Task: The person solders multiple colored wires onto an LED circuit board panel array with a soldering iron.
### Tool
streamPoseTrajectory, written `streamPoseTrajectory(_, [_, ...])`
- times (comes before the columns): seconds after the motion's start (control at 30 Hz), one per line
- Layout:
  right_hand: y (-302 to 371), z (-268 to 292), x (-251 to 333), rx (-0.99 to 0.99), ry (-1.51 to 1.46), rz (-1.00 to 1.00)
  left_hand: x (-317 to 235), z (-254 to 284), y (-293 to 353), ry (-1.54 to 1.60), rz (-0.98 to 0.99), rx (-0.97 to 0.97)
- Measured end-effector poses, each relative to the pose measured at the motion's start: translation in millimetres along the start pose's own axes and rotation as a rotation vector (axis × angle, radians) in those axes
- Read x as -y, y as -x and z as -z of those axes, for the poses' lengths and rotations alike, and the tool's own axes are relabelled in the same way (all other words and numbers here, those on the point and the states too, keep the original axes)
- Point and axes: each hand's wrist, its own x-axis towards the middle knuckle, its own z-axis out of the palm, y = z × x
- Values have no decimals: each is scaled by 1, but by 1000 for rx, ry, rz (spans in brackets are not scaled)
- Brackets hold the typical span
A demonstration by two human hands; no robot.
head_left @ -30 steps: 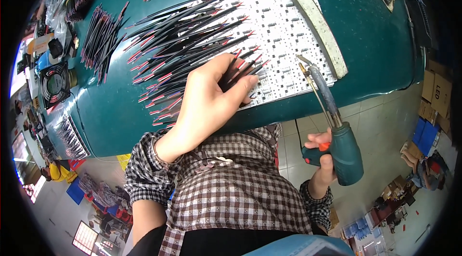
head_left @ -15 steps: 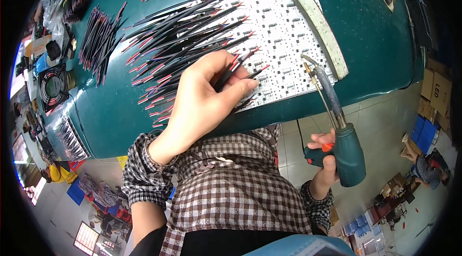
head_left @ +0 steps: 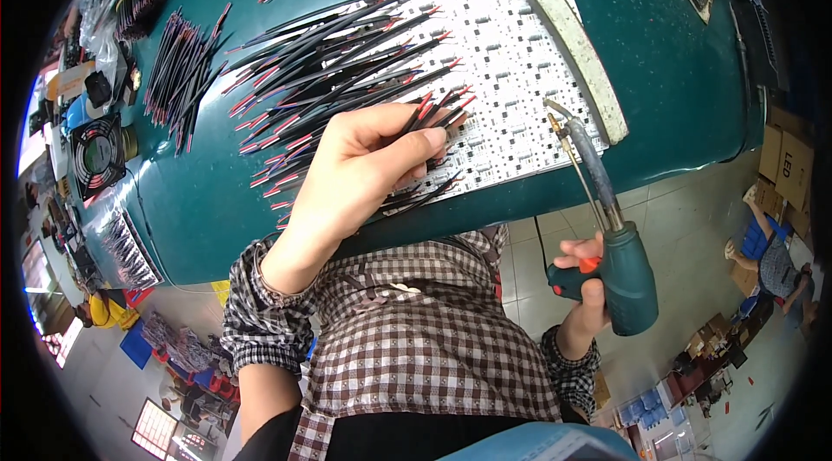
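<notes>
The left hand point(head_left: 355, 171) had lifted off the white board point(head_left: 511, 54) and now pinched a few black wires point(head_left: 429, 114) just above it, while the right hand point(head_left: 585, 283) gripped the green solder gun point(head_left: 620, 266) by the table edge.

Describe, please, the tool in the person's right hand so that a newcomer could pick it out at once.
Start at the green table and the white panel of small parts lying on it. Off the table's near edge, beside that panel's corner, the right hand grips a soldering gun. It alone has a fat teal body, an orange trigger and a long thin metal tip, unlike the slim black-and-red wires nearby.
</notes>
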Motion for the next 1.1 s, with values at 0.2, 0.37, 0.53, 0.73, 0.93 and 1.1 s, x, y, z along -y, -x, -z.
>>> streamPoseTrajectory(0.2, [0, -3, 2, -32, -1, -23, 3, 5, -3, 28, -24, -31])
streamPoseTrajectory(0.37, [1, -4, 3, -48, 0, -25, -2, 2, 1, -39, -59, -81])
streamPoseTrajectory(0.53, [1, -1, 3, -42, -4, -27, 1, -1, 0, -201, -134, -79])
streamPoseTrajectory(0.73, [5, -2, 9, -44, 16, -49, 9, -14, -11, -170, -160, -54])
streamPoseTrajectory(0.93, [11, -2, 13, -58, -39, -123, 22, -21, -17, -606, -352, -205])
streamPoseTrajectory(1.1, [11, -5, 15, -73, -111, -232, 27, -23, -19, -597, -446, -228])
